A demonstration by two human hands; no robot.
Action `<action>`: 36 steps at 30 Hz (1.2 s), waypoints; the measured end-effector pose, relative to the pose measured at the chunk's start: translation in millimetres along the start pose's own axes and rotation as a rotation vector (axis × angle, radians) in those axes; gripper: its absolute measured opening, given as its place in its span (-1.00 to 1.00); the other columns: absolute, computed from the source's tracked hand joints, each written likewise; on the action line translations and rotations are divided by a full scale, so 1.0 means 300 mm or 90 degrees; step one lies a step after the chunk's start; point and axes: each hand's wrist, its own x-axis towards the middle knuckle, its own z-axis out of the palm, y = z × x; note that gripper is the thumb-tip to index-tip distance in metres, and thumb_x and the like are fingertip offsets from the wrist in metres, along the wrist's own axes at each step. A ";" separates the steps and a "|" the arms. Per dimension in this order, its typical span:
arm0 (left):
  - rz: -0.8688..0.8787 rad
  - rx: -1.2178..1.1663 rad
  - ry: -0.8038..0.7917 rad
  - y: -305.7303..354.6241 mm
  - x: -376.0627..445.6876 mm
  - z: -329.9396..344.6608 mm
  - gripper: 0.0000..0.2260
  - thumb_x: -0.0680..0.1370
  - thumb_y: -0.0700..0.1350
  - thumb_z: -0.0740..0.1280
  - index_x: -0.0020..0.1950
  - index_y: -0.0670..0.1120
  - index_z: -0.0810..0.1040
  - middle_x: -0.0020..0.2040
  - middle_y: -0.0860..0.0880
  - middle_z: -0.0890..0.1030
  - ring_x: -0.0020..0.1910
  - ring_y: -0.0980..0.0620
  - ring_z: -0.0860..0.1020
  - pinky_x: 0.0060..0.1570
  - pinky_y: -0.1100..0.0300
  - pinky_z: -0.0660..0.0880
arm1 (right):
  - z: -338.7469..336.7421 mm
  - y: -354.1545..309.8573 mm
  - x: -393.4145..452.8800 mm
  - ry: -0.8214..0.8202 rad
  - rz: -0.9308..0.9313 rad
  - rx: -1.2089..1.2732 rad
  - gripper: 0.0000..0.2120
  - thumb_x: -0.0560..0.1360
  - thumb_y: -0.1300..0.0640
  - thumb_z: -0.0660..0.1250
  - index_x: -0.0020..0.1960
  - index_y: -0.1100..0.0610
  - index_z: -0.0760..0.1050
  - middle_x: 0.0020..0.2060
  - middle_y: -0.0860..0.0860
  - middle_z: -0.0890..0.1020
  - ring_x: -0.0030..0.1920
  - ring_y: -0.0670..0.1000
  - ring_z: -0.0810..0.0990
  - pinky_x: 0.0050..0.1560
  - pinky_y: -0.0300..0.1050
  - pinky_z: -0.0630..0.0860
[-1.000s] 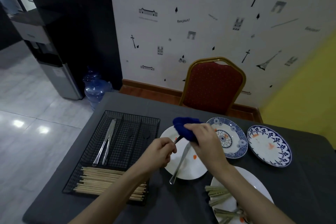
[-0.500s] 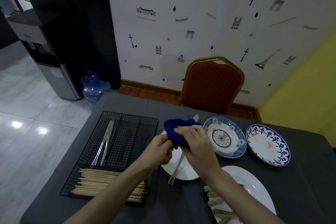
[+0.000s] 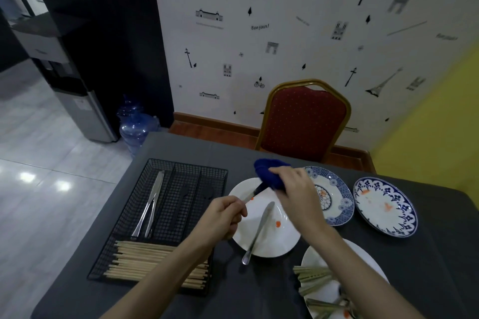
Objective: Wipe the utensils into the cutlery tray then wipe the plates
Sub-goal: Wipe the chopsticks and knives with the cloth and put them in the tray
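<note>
My left hand (image 3: 223,216) grips the handle of a metal utensil (image 3: 254,192) over a white plate (image 3: 274,243). My right hand (image 3: 294,189) holds a blue cloth (image 3: 268,171) wrapped round the utensil's far end, which is hidden. A knife (image 3: 258,232) lies on that white plate beside orange smears. The black wire cutlery tray (image 3: 186,179) stands to the left with two knives (image 3: 150,206) in its left slot and wooden chopsticks (image 3: 145,259) across its near section. Two blue-patterned plates (image 3: 337,204) (image 3: 386,206) lie to the right.
Another white plate (image 3: 363,254) at the near right holds several utensils (image 3: 316,285). A red chair (image 3: 305,122) stands behind the dark table (image 3: 440,267). The table's left edge drops to a tiled floor with a water bottle (image 3: 136,129) and dispenser (image 3: 77,96).
The cloth in my right hand slid toward the left hand along the utensil, then back out to its far end. The left hand stayed on the handle.
</note>
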 end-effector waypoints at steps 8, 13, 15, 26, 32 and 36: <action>-0.054 0.060 0.093 -0.004 0.037 -0.037 -0.74 0.58 -0.14 0.18 -0.23 -0.14 0.58 -0.41 0.04 0.34 -0.49 0.15 0.27 -0.49 0.30 0.21 | -0.047 0.025 -0.018 0.070 0.021 0.067 -0.61 0.43 0.28 0.40 0.22 0.06 0.48 0.05 -0.05 0.57 0.05 -0.05 0.42 -0.02 -0.26 0.26; -0.036 0.050 0.051 0.026 0.049 0.031 -0.76 0.62 -0.16 0.16 -0.18 -0.16 0.53 -0.37 -0.03 0.39 -0.43 0.09 0.34 -0.44 0.27 0.28 | 0.008 -0.055 -0.052 -0.008 -0.110 0.039 -0.50 0.31 0.32 0.47 0.21 0.07 0.49 0.05 -0.07 0.58 0.02 -0.04 0.43 0.01 -0.28 0.28; -0.041 0.025 0.061 0.027 0.045 0.043 -0.75 0.63 -0.17 0.14 -0.17 -0.17 0.52 -0.39 -0.03 0.39 -0.46 0.11 0.34 -0.47 0.28 0.28 | 0.027 -0.062 -0.059 -0.016 -0.127 0.034 -0.51 0.30 0.32 0.48 0.20 0.09 0.50 0.05 -0.07 0.59 0.01 -0.03 0.43 0.02 -0.30 0.28; -0.064 0.115 0.101 -0.019 0.048 -0.074 -0.85 0.61 -0.08 0.24 -0.06 -0.08 0.56 -0.30 0.00 0.47 -0.47 0.15 0.33 -0.51 0.29 0.24 | -0.004 -0.019 0.002 0.067 -0.036 0.031 -0.54 0.36 0.33 0.45 0.22 0.09 0.50 0.08 -0.07 0.58 0.07 -0.03 0.45 0.07 -0.20 0.33; -0.031 0.063 0.039 0.014 0.048 -0.016 -0.89 0.61 -0.16 0.23 -0.03 -0.19 0.49 -0.39 0.02 0.43 -0.53 0.15 0.31 -0.53 0.28 0.24 | 0.021 -0.071 -0.012 0.038 -0.138 -0.028 -0.50 0.25 0.32 0.51 0.16 0.12 0.53 0.05 -0.03 0.61 0.00 0.02 0.46 -0.08 -0.01 0.48; 0.041 0.077 0.032 0.038 0.051 -0.007 -0.88 0.61 -0.21 0.21 -0.08 -0.22 0.49 -0.42 0.02 0.40 -0.53 0.15 0.30 -0.51 0.28 0.24 | 0.054 -0.048 -0.009 0.029 -0.186 -0.037 -0.52 0.27 0.28 0.52 0.16 0.13 0.54 0.05 -0.03 0.62 -0.01 0.02 0.46 -0.11 -0.01 0.50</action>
